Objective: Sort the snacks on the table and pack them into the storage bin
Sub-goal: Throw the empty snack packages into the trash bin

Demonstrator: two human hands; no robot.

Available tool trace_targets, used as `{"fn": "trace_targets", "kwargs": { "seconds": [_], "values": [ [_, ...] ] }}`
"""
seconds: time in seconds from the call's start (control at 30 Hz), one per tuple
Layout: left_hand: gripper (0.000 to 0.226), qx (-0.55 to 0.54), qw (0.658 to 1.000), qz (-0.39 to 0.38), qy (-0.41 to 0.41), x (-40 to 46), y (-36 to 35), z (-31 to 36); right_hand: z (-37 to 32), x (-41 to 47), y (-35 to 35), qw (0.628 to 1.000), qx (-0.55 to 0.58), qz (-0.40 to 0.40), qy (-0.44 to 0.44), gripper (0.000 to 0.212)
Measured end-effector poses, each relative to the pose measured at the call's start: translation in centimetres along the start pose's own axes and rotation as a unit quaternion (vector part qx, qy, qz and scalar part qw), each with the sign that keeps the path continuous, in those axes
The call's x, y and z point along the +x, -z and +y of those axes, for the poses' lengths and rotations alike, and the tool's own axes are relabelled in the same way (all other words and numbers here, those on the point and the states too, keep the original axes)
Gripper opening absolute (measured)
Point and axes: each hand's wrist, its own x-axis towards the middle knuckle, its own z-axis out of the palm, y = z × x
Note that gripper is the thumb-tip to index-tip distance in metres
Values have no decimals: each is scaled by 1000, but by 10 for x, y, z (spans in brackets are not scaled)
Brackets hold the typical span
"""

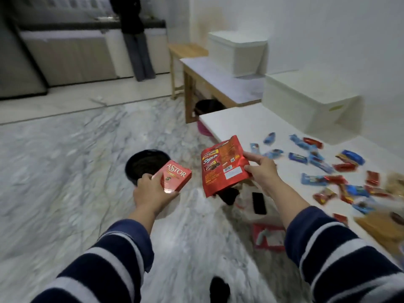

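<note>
Both hands are full and held out over the marble floor, left of the white table. My left hand grips a red Astor box by its near corner, fingers curled round the edge, thumb beneath; the box lies nearly flat, its printed face up, its long axis slanting away to the right, above a round black bin on the floor. My right hand pinches a red snack pouch by its right edge. The pouch hangs upright, long axis near vertical and leaning slightly left, its printed back toward me. Small blue and red wrapped snacks lie scattered on the tabletop to the right, pointing every way. A white storage bin sits at the table's far side, by the wall.
</note>
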Motion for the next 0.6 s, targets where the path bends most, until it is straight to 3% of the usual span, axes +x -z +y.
{"fn": "trace_targets", "kwargs": {
  "seconds": [0.3, 0.6],
  "values": [
    [78, 0, 991, 17, 135, 109, -5, -61, -11, 129, -141, 990, -35, -133, -17, 47],
    [86, -57, 965, -23, 254, 212, -22, -98, -13, 249, -245, 976, -77, -196, -49, 48]
  ]
}}
